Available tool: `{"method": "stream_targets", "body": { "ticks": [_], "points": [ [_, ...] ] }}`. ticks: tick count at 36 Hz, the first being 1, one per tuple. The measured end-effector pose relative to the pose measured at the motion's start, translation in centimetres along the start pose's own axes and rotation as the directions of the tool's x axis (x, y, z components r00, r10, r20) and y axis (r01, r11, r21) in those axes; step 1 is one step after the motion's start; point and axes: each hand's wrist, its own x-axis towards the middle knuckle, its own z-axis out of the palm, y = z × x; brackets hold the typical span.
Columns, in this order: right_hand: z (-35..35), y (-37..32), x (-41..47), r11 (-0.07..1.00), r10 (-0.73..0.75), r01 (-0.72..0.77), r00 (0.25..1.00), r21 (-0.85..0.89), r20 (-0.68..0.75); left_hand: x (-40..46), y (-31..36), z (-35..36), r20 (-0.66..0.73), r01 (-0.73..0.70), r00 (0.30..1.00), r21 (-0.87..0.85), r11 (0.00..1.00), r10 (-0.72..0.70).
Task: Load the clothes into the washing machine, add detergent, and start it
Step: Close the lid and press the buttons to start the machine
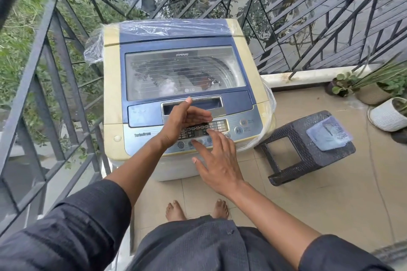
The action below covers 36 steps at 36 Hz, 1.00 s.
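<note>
balcony tiles (pixel 330 200) | washing machine (pixel 182 86) lid shut | railing (pixel 55 35) behind

One washing machine (pixel 182 86), one dark stool (pixel 308 147) carrying one clear plastic pouch (pixel 329 133), three potted plants (pixel 372 92), two bare hands (pixel 185 122) over the panel, two bare feet (pixel 176 211) on the tiles

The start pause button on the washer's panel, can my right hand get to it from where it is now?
Probably yes. The right hand hovers open over the lower button row, and the start/pause button sits just beyond its fingertips to the right, uncovered. The left hand is further left, out of the way.
</note>
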Motion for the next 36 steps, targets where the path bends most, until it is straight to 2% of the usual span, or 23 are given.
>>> {"method": "stream_targets", "body": {
  "ticks": [8, 13, 16, 20, 36],
  "points": [
    [0.1, -0.9, -0.1, 0.995, -0.010, 0.002, 0.997, -0.096, -0.078, 0.4, 0.5, -0.4, 0.033, 0.050, 0.998, 0.049, 0.998, -0.051],
    [-0.2, -1.4, 0.0, 0.989, -0.009, 0.003, 0.999, -0.145, -0.037, 0.7, 0.6, -0.8, 0.074, 0.067, 0.995, 0.046, 0.997, -0.070],
    [-0.2, -1.5, 0.0, 0.991, 0.000, 0.003, 1.000, -0.133, 0.017, 1.0, 0.8, -0.9, 0.105, 0.084, 0.991, 0.034, 0.996, -0.088],
    [-0.2, -1.6, -0.2, 0.993, 0.026, -0.023, 0.999, -0.112, 0.020, 1.2, 0.8, -1.1, 0.122, 0.091, 0.988, 0.037, 0.995, -0.094],
    [1.3, -0.7, -1.1, 0.996, 0.093, -0.093, 0.990, -0.009, 0.105, 1.0, 0.7, -1.1, 0.104, 0.064, 0.992, 0.080, 0.995, -0.072]
  ]
}}
